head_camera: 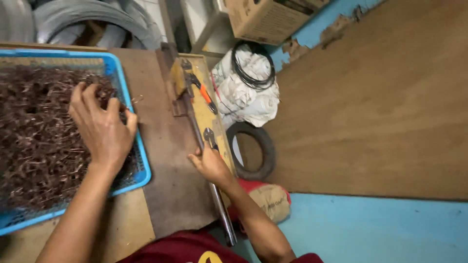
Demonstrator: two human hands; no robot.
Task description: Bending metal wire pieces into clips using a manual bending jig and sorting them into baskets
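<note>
— Head view looks straight down on both arms. See the left hand (102, 127)? It lies spread, palm down, on the heap of short brown bent wire pieces (34, 146) inside the blue plastic mesh tray (141, 168), fingers sunk into the pile. Whether it has pinched one piece yet, I cannot tell.

— And the right hand (210, 165)?

— Wrapped around the long grey steel lever bar (207, 165) of the bench tool, fist closed on it about halfway down. Beyond that grip the bar runs to the yellow-painted metal base (204, 104); back from the grip the free end reaches toward the person's dark red shirt (185, 248).

— How would you do it well?

— I'd say pick a single piece, not a clump; those bits tangle. And keep the lever steady until the left fingertips are clear of the base.

— Anything in the way?

— Just ahead of the right knuckles a pair of grey pliers (210, 137) lies on the yellow base, and farther up a cutter with orange handles (202, 92). Either could snag. Outward of the right wrist, on the floor, sits a black rubber ring (253, 151), a white cloth sack with coiled black wire (248, 83) beyond it, and a red-and-tan bag (268, 199) by the forearm. None touch the bar, as far as I can judge.
</note>
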